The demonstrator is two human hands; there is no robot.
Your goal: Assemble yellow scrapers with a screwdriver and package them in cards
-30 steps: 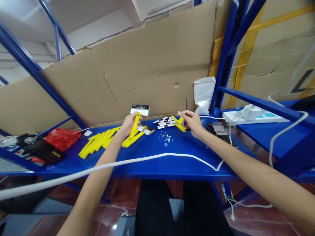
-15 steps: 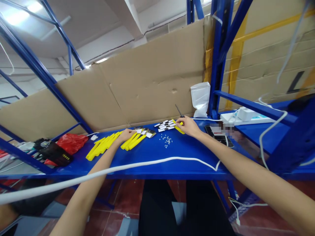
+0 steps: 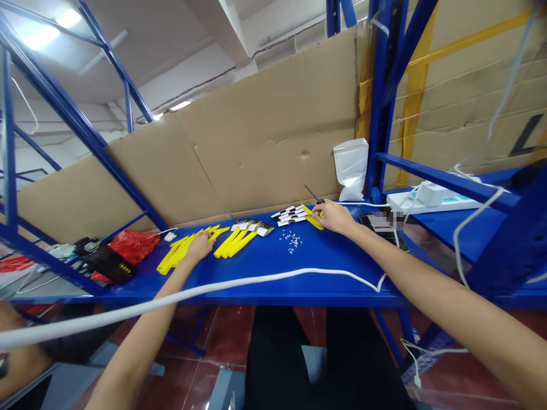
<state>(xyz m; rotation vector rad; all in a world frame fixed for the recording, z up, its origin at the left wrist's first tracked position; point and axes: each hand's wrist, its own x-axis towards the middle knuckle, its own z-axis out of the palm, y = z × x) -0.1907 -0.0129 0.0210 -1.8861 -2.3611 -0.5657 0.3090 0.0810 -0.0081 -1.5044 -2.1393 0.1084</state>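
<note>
My left hand (image 3: 201,246) is at the left group of yellow handle-shaped pieces (image 3: 177,254), fingers closed on a yellow piece (image 3: 220,232) lying at a different angle from the others. To its right, a second group of yellow pieces (image 3: 234,244) has white and dark ends (image 3: 252,225). My right hand (image 3: 335,216) is closed around a screwdriver (image 3: 313,193), its thin dark shaft pointing up and left. Beside those fingers lie more yellow pieces (image 3: 313,218) with white and black ends (image 3: 291,214). Small loose parts (image 3: 293,242) are scattered on the blue table between the hands.
A white cable (image 3: 256,279) crosses in front of the blue table (image 3: 265,267). A phone (image 3: 382,228) lies by my right forearm, a white bag (image 3: 351,168) stands at the back, and a power strip (image 3: 427,199) sits right. Red plastic (image 3: 135,246) and a black item (image 3: 105,261) are left.
My left hand has moved left from the middle yellow pieces to the left group, where one piece now lies askew at its fingers. My right hand stays with the screwdriver.
</note>
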